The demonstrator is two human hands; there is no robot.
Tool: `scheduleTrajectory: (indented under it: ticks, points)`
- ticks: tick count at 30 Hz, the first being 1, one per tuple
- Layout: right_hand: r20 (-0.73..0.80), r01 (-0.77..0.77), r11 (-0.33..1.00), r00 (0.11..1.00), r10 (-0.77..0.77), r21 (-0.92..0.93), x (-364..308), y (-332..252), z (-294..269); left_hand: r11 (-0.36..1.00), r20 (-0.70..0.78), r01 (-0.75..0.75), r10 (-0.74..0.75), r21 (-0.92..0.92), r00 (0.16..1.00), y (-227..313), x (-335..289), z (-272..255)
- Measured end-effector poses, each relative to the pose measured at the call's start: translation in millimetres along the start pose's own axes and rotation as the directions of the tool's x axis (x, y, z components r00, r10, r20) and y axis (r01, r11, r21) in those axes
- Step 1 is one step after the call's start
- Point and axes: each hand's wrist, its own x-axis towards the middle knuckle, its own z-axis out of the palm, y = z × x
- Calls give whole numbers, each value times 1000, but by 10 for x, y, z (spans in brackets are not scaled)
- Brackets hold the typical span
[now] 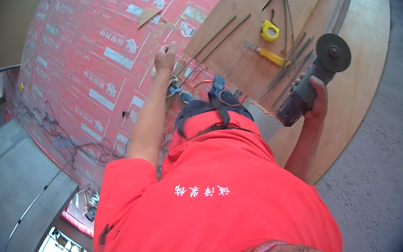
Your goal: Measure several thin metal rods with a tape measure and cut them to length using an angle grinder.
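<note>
My right hand grips an angle grinder around its dark body, with its round cutting disc pointing up and away from me. A twisted orange cord runs from the grinder's rear end past my legs. Out to the left, my left hand is closed above the red floor sheeting; whatever may be inside the fingers is too small to make out. Close to that hand, two thin rods lie slanting over the edge of a plywood sheet.
On the plywood are a yellow tape measure, a yellow-handled tool and several more thin rods. A triangular board scrap lies on the red sheeting. Tangled cables spread at the left. A rough grey surface borders the right side.
</note>
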Motion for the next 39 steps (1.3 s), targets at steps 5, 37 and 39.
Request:
scheduleTrajectory:
  ticks: [5, 37, 39]
  points:
    - [16, 4, 1000, 1000, -3, -10, -204, -12, 150, 988, 744, 129, -146, 82, 651, -313, 169, -45]
    - [-35, -12, 992, 999, 8, -124, -702, 307, 548, 908, 784, 223, 160, -356, 599, -692, -303, 129]
    - [-7, 12, 992, 1000, -13, -124, -703, 315, 531, 913, 800, 244, 130, -327, 585, -648, -296, 143]
